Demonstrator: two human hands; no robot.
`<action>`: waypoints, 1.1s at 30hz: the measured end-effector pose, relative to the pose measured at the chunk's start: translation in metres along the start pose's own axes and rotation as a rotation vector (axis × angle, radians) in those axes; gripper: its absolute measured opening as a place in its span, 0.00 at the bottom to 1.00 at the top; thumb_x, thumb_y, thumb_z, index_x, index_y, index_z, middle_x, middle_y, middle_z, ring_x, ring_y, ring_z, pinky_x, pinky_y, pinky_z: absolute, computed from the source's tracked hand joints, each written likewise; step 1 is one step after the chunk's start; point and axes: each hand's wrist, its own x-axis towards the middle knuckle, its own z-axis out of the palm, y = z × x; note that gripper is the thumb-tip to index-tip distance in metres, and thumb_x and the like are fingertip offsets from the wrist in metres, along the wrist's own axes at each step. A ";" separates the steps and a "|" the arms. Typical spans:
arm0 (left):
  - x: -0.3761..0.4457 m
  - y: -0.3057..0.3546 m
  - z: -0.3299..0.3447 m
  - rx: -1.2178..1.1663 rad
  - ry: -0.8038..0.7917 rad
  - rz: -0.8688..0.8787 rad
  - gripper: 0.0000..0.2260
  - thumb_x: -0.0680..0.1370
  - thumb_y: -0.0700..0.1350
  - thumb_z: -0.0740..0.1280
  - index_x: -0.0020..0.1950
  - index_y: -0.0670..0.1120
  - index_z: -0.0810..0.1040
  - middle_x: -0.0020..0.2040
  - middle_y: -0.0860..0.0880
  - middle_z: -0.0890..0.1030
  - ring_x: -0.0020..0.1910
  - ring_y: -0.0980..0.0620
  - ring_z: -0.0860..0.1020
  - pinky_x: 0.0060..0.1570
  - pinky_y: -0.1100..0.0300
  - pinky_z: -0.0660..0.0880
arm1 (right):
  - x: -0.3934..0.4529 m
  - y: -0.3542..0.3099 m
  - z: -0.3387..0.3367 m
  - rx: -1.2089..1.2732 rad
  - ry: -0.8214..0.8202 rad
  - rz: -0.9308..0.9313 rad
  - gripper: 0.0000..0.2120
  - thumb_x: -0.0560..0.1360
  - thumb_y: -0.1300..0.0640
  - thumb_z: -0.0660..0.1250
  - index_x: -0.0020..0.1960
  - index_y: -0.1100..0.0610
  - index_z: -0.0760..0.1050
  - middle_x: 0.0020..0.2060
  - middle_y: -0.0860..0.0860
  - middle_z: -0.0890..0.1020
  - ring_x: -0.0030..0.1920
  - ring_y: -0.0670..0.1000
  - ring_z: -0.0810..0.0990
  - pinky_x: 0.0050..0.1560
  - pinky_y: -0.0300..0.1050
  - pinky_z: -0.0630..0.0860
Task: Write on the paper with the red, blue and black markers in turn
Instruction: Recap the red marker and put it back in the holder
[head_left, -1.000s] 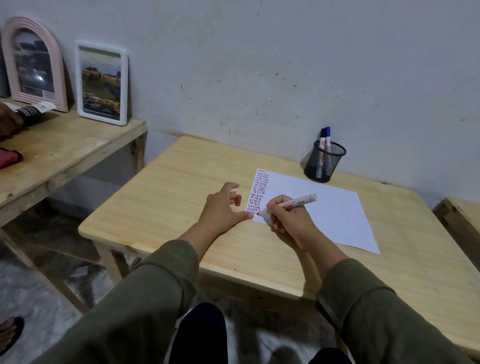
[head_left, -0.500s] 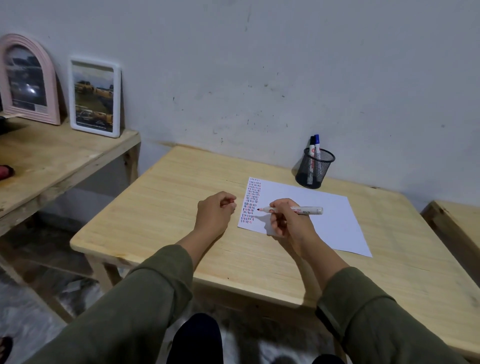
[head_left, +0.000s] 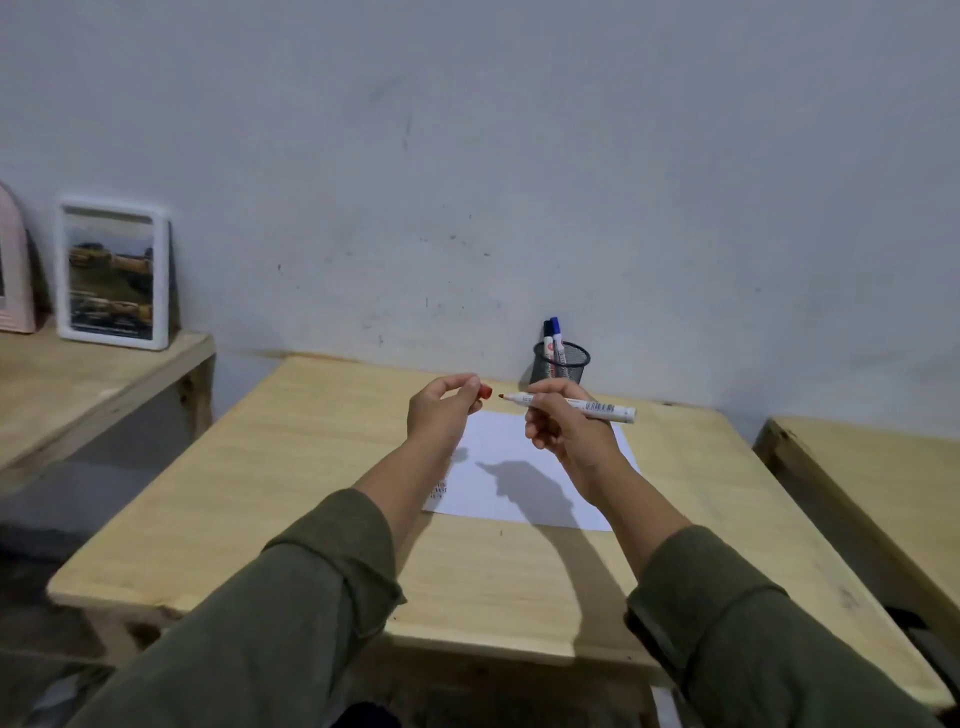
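My right hand (head_left: 563, 434) holds the uncapped red marker (head_left: 597, 407) level above the table, its red tip pointing left. My left hand (head_left: 441, 410) pinches the red cap (head_left: 485, 392) just left of that tip, a small gap between them. Both hands hover above the white paper (head_left: 524, 467), which lies on the wooden table (head_left: 322, 467); rows of coloured marks show on the sheet's left edge, partly hidden by my left forearm. The black marker (head_left: 547, 332) and the blue marker (head_left: 556, 327) stand in a black mesh cup (head_left: 562, 364) by the wall.
A second wooden table (head_left: 78, 384) at the left carries a white picture frame (head_left: 111, 273) and a pink arched frame (head_left: 13, 280) against the wall. Another wooden table (head_left: 872, 478) stands at the right. The grey wall runs right behind the mesh cup.
Both hands rose off the paper. The marker left the sheet and now lies level in the air. My left hand lifted from the table with the red cap close to the tip.
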 end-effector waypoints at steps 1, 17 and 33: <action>0.000 0.001 0.004 -0.006 -0.009 -0.009 0.02 0.76 0.46 0.67 0.44 0.52 0.79 0.41 0.52 0.83 0.42 0.54 0.78 0.35 0.63 0.69 | 0.000 -0.002 -0.002 0.003 -0.003 -0.005 0.05 0.75 0.65 0.63 0.44 0.58 0.75 0.30 0.55 0.75 0.28 0.49 0.74 0.30 0.39 0.69; -0.013 0.022 0.035 -0.072 -0.158 -0.148 0.04 0.75 0.49 0.68 0.43 0.49 0.79 0.39 0.53 0.81 0.37 0.60 0.77 0.36 0.65 0.68 | 0.003 -0.020 -0.017 -0.106 -0.017 -0.104 0.02 0.74 0.62 0.66 0.45 0.57 0.77 0.35 0.58 0.77 0.33 0.51 0.76 0.35 0.44 0.70; -0.013 0.017 0.048 -0.334 -0.146 -0.241 0.04 0.77 0.37 0.65 0.44 0.43 0.76 0.37 0.48 0.76 0.34 0.56 0.73 0.31 0.70 0.73 | 0.006 -0.011 -0.012 0.092 0.068 -0.040 0.04 0.76 0.62 0.62 0.42 0.60 0.73 0.31 0.57 0.76 0.30 0.51 0.74 0.33 0.41 0.72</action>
